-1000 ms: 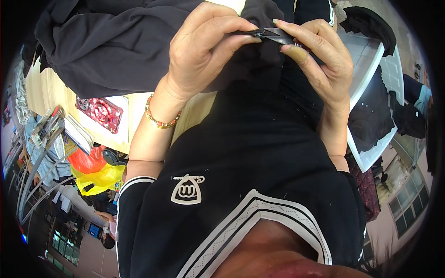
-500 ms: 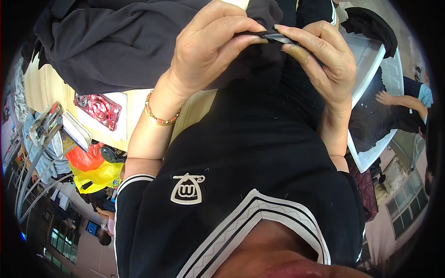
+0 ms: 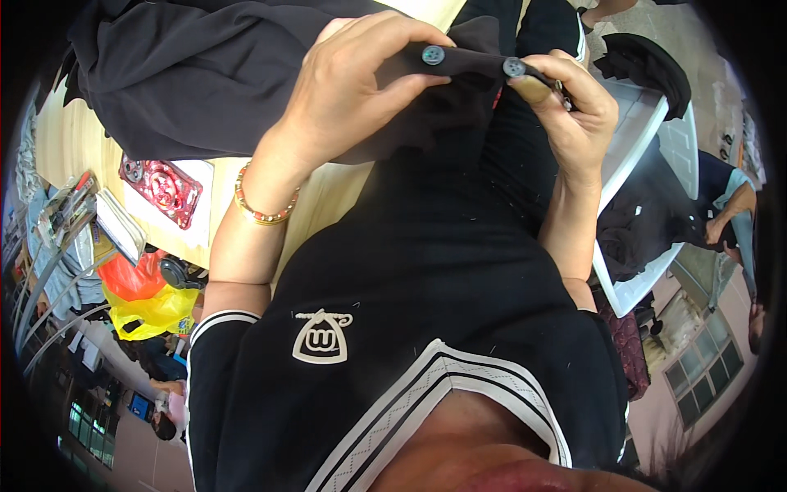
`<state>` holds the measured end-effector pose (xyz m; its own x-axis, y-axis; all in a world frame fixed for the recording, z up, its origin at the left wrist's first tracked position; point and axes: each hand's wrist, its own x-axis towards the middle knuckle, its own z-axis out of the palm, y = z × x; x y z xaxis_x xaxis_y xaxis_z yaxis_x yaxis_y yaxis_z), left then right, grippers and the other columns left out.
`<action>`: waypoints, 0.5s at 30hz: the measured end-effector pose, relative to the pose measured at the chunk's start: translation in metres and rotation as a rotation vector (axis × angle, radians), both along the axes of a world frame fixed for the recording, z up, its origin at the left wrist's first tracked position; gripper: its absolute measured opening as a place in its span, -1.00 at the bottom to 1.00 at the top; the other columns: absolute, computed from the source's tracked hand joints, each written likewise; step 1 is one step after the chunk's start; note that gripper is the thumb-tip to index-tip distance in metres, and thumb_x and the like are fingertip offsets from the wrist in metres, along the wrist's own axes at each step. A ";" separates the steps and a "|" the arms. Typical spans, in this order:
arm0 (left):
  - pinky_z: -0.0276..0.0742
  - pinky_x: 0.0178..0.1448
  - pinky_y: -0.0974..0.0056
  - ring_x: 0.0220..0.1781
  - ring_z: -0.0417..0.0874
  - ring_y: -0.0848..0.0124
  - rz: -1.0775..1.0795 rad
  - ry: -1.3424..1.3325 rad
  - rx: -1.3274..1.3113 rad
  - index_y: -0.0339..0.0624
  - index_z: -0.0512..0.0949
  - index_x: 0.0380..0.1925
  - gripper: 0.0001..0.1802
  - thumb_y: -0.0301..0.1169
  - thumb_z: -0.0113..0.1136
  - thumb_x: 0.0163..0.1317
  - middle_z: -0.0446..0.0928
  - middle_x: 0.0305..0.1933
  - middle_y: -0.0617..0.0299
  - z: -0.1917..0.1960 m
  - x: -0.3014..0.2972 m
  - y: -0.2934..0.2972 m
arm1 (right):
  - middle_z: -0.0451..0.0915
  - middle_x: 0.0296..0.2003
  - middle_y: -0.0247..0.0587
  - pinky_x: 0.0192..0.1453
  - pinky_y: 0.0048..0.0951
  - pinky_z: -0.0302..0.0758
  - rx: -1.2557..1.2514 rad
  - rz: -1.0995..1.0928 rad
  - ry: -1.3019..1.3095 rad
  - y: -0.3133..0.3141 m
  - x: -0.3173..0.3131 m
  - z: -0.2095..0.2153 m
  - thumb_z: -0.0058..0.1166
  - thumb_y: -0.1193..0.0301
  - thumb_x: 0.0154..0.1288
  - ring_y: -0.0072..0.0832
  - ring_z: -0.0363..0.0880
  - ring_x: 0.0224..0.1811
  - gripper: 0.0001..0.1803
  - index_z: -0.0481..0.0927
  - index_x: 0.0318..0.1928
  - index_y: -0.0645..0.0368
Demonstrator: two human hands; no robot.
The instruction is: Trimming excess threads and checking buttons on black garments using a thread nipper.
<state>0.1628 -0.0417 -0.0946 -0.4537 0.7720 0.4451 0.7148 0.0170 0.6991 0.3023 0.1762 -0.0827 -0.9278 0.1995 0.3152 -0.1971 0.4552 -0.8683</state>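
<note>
A dark grey garment (image 3: 205, 82) lies over the table and reaches across to both hands. My left hand (image 3: 344, 94) pinches its edge between thumb and fingers, beside a round dark button (image 3: 433, 55). My right hand (image 3: 578, 115) grips the same strip farther right, its thumb at a second round button (image 3: 514, 67). The strip is drawn out between the hands. A small dark tool with metal parts (image 3: 564, 95) is tucked among my right fingers; its kind is mostly hidden. The right thumb has a yellowish covering.
On the pale wooden table (image 3: 336, 193) at left lies a red patterned phone case (image 3: 164, 190). Red and yellow plastic bags (image 3: 152, 312) hang beyond papers on a metal rack. At right stands a white bin (image 3: 619, 291) holding dark cloth (image 3: 648, 221), near another person's arm (image 3: 732, 215).
My hands have moved apart, and the garment strip with two buttons now shows between them. The pointed tool tip has left the cloth and sits back in my right hand. The other person's hand has shifted.
</note>
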 end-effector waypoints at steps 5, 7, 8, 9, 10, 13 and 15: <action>0.48 0.08 0.38 -0.08 0.67 0.43 0.017 -0.210 -0.002 -0.22 0.64 -0.10 -0.69 -0.51 0.40 0.11 0.69 -0.11 0.27 0.004 0.004 -0.004 | 0.60 -0.42 -0.36 -0.36 -0.68 0.34 -0.009 -0.061 0.050 0.007 0.005 0.002 0.34 0.71 0.03 -0.69 0.49 -0.40 -0.71 0.73 -0.16 0.31; 0.48 0.13 0.40 -0.07 0.67 0.46 -0.003 -0.334 -0.014 -0.23 0.64 -0.09 -0.69 -0.50 0.40 0.14 0.69 -0.09 0.26 0.009 0.008 -0.005 | 0.62 -0.41 -0.34 -0.34 -0.69 0.36 -0.013 -0.063 0.073 0.005 0.004 0.002 0.34 0.72 0.02 -0.68 0.52 -0.38 -0.69 0.74 -0.15 0.31; 0.47 0.16 0.41 -0.05 0.65 0.48 -0.034 -0.417 0.017 -0.24 0.64 -0.09 -0.71 -0.49 0.39 0.16 0.68 -0.08 0.27 0.011 0.010 -0.004 | 0.63 -0.39 -0.33 -0.32 -0.69 0.37 -0.025 -0.072 0.099 0.004 0.004 0.002 0.33 0.73 0.01 -0.66 0.54 -0.36 -0.67 0.74 -0.14 0.31; 0.46 0.19 0.42 -0.03 0.64 0.50 -0.065 -0.498 0.046 -0.24 0.63 -0.09 -0.72 -0.47 0.39 0.19 0.67 -0.07 0.27 0.012 0.011 -0.004 | 0.63 -0.39 -0.33 -0.32 -0.69 0.37 -0.020 -0.067 0.098 0.004 0.003 0.002 0.33 0.73 0.01 -0.66 0.54 -0.36 -0.67 0.74 -0.14 0.31; 0.46 0.19 0.42 -0.03 0.64 0.50 -0.061 -0.500 0.051 -0.24 0.63 -0.09 -0.72 -0.47 0.39 0.19 0.67 -0.07 0.27 0.011 0.012 -0.004 | 0.64 -0.38 -0.32 -0.30 -0.70 0.39 0.005 -0.066 0.104 0.003 0.002 0.003 0.33 0.74 -0.01 -0.65 0.56 -0.35 -0.66 0.74 -0.14 0.30; 0.45 0.15 0.43 -0.03 0.62 0.52 -0.057 -0.551 0.057 -0.24 0.63 -0.10 -0.73 -0.46 0.39 0.20 0.66 -0.12 0.29 0.008 0.015 -0.003 | 0.65 -0.38 -0.32 -0.31 -0.70 0.38 0.036 -0.070 0.115 0.004 0.002 0.001 0.31 0.76 -0.04 -0.65 0.56 -0.36 -0.63 0.75 -0.13 0.28; 0.45 0.10 0.44 -0.07 0.61 0.52 -0.061 -0.533 0.088 -0.25 0.63 -0.15 -0.76 -0.44 0.40 0.20 0.64 -0.18 0.30 0.006 0.015 -0.002 | 0.65 -0.38 -0.33 -0.34 -0.70 0.36 0.038 -0.077 0.118 0.005 0.004 0.000 0.30 0.77 -0.06 -0.66 0.54 -0.39 -0.61 0.75 -0.14 0.27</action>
